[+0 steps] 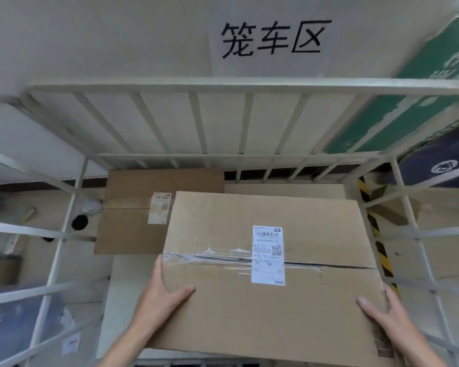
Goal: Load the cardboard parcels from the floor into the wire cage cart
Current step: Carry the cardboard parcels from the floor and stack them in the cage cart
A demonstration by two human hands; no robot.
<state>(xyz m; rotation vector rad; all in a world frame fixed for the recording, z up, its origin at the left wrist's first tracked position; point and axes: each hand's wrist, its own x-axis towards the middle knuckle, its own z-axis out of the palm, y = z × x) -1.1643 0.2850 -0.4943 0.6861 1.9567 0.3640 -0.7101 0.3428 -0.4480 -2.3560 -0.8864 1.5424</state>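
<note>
1. Left hand (pixel 162 295) – thumb lay on top of the large parcel (pixel 223 308), fingers wrapped over its left edge, gripping it.
2. Right hand (pixel 390 321) – thumb on top, fingers down the right edge, gripping the same parcel.
3. Large parcel: pale cardboard, taped seam, white shipping label (pixel 268 255) on top; sat within the walls of the wire cage cart (pixel 244 86). Whether it rested on the base could not be told.
4. Second parcel (pixel 133 213): darker brown, inside the cart at back left, partly overlapped by the large one.
5. Wall lettering (pixel 272 39): black characters above the cart.
</note>
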